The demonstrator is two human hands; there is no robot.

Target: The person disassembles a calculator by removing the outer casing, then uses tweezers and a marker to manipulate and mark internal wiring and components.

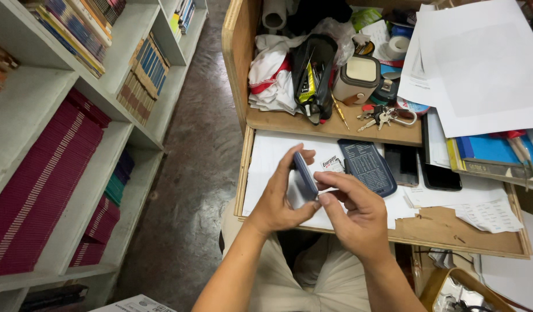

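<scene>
My left hand (281, 196) holds a small dark blue flat device (305, 175) on edge, thumb and fingers around it. My right hand (353, 211) touches the device's lower end with thumb and fingertips. Both hands hover over white paper on a pulled-out wooden tray (243, 173). Just right of the hands lies a dark blue calculator cover (367, 166), and a small battery package (331, 163) sits beside it.
A black phone (439, 173) lies to the right of the calculator cover. The upper wooden desk (289, 121) carries a cloth, a black pouch, keys (387, 115), a tape roll and white sheets (480, 63). A white bookshelf (75, 150) with books stands at left.
</scene>
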